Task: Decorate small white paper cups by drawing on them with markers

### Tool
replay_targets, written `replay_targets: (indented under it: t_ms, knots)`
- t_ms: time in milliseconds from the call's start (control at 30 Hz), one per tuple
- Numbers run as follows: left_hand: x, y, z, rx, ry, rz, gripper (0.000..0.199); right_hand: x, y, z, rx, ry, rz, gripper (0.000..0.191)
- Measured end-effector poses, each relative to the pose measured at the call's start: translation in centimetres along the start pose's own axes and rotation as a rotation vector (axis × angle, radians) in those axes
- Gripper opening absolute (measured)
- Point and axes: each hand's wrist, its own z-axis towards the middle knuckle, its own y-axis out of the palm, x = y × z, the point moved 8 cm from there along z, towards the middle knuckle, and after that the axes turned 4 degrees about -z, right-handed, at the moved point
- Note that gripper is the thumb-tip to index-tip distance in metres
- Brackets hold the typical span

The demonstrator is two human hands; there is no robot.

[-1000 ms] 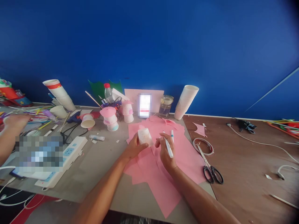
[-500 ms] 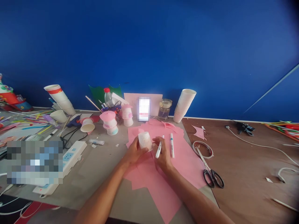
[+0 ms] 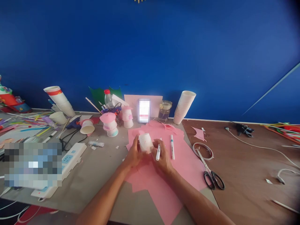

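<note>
Between both hands a white paper cup (image 3: 145,142) is held over the pink paper (image 3: 161,193). My left hand (image 3: 133,154) closes round the cup's left side. A white marker (image 3: 158,152) is gripped in my right hand (image 3: 164,159), whose fingertips also reach the cup's lower right side. Another white marker (image 3: 172,147) with a blue band lies on the pink paper to the right. Scissors (image 3: 209,172) with black handles rest beside the paper, their blades over a roll of tape (image 3: 203,151).
Cups with pink paper tops (image 3: 109,124) stand at the back left. Stacked paper cups (image 3: 184,107) lean near a glass jar (image 3: 165,111). A bright phone (image 3: 144,110) is propped up behind the paper. A power strip (image 3: 70,156) and cables lie at the left.
My right fingertips have come in against the cup, with the marker still in that hand. The left thumb has shifted off the cup's front.
</note>
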Motion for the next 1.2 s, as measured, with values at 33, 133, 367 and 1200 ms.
replay_targets:
  t_ms: [33,133,367,1200]
  knots:
    - [0.0,0.1,-0.1,-0.009,0.007,-0.003,0.104,0.1,0.0,0.0,-0.002,0.007,0.001,0.025]
    - [0.0,0.6,-0.3,-0.048,0.001,0.021,0.113,0.3,0.1,0.0,-0.020,0.027,0.010,0.023]
    - [-0.1,0.0,-0.1,0.064,0.058,0.156,0.101,-0.3,0.2,0.2,-0.057,-0.031,-0.022,0.023]
    - [0.7,-0.7,-0.1,0.185,0.146,0.405,0.078,-0.3,1.3,-0.3,-0.176,-0.139,-0.220,0.052]
